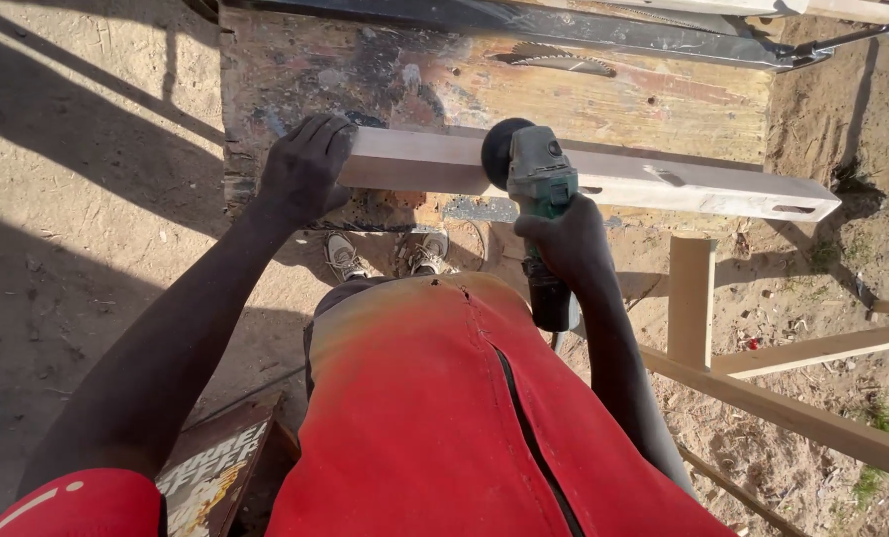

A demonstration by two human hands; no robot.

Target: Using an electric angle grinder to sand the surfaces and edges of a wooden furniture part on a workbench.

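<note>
A long pale wooden beam (663, 184) lies across a worn wooden workbench (603, 99). My left hand (303, 169) presses down on the beam's left end. My right hand (564, 239) grips the body of a green angle grinder (539, 179), whose dark round disc (499, 149) rests against the top of the beam near its middle. My red shirt fills the lower part of the view.
A circular saw blade (554, 60) sticks up from the bench top behind the beam. A wooden frame of pale slats (763, 368) stands at the right on sandy ground. My shoes (385, 254) show under the bench. A printed box (215, 477) sits lower left.
</note>
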